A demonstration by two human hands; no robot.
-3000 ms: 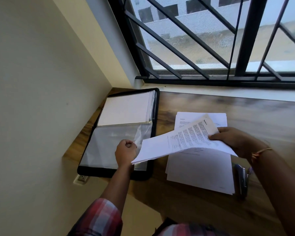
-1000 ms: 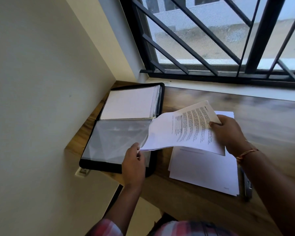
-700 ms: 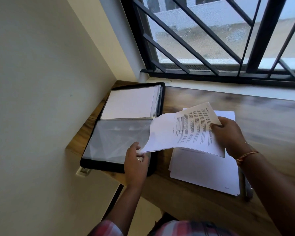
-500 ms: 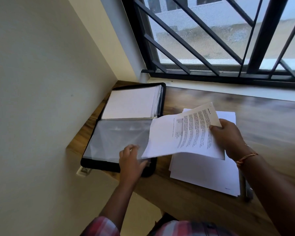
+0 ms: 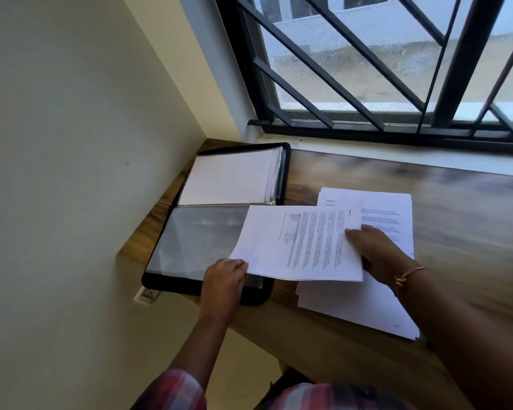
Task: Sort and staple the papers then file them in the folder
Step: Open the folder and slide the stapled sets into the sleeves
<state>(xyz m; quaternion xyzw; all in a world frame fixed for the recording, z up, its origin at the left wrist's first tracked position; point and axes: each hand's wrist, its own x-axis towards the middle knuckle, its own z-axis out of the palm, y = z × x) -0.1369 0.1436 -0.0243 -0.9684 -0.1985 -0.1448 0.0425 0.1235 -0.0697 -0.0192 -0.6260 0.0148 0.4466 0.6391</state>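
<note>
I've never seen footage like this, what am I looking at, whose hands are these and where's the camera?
No machine here: these are a person's two bare hands, filmed by one wide-angle camera worn on their head, looking forward and down. On the wooden table lie an open black folder with clear sleeves, by the wall, and a stack of white papers to its right. The right hand holds printed sheets, thumb on top, over the folder's near sleeve. The left hand has curled fingers at the sheets' near corner; whether it pinches sheets or sleeve is unclear. Behind is a barred window.
</note>
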